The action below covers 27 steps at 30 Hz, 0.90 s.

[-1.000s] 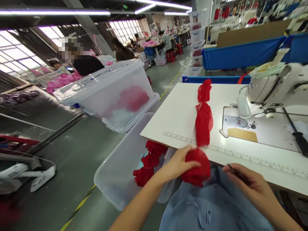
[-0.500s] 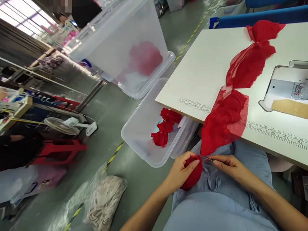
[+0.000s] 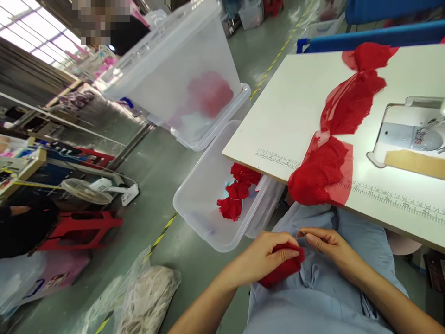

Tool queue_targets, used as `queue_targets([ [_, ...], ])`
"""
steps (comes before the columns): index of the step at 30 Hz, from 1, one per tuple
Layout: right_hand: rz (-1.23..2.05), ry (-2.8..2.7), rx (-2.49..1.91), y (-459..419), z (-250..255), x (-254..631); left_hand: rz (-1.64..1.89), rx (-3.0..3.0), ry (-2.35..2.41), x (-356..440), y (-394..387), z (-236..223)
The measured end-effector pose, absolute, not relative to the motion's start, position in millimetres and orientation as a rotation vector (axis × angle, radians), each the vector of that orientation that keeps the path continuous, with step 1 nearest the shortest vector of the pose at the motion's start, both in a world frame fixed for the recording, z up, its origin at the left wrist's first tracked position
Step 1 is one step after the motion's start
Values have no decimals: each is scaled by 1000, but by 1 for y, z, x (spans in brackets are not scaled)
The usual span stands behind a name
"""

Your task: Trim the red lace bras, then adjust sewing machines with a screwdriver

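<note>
Over my lap, my left hand (image 3: 278,255) is closed round a bunched piece of red fabric (image 3: 283,273). Close to its right, my right hand (image 3: 325,243) pinches a small metal tool, mostly hidden by the fingers; its exact kind is unclear. The fingertips of the two hands are slightly apart. Above them, a chain of gathered red sheer fabric pieces (image 3: 352,104) lies across the white sewing table (image 3: 266,109), its near end hanging slightly over the front edge.
A sewing machine's metal plate (image 3: 399,134) is set into the table at right. Left of it, an open clear bin (image 3: 198,204) holds red bundles under the table corner. Behind stands a lidded plastic box (image 3: 167,79). A bag of pale material (image 3: 149,297) and a fan (image 3: 88,190) are on the left.
The red piece in my left hand has come apart from the chain, whose near end now rests at the table edge. Both hands sit slightly lower; the view has shifted a little.
</note>
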State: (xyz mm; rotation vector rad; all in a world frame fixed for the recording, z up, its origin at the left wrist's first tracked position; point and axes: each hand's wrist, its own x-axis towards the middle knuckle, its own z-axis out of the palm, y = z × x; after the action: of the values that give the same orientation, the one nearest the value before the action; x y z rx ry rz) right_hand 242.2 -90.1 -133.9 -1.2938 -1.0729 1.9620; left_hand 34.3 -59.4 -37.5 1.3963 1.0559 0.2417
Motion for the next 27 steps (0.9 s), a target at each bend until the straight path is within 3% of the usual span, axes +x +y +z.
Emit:
queue_targets([
  [4, 2020, -1325, -1142, -92, -135, 254, 788, 1788, 1019, 81, 19, 2],
  [6, 1972, -1425, -1165, -93, -129, 256, 875, 1969, 1030, 118, 60, 0],
  [11, 1834, -1492, -1239, -96, -100, 270, 354, 2269, 1569, 175, 104, -47],
  [13, 1873, -1491, -1137, -94, -87, 284, 354, 2363, 1709, 169, 92, -58],
  [17, 1978, -1403, -860, -85, -74, 305, 332, 2326, 1448, 120, 37, -59],
  [22, 1831, -974, -1212, -74, -92, 282, 258, 1882, 1304, 52, -38, -58],
  [27, 2020, -963, -1304, -70, -105, 249, 150, 1788, 1363, 24, -73, -66],
])
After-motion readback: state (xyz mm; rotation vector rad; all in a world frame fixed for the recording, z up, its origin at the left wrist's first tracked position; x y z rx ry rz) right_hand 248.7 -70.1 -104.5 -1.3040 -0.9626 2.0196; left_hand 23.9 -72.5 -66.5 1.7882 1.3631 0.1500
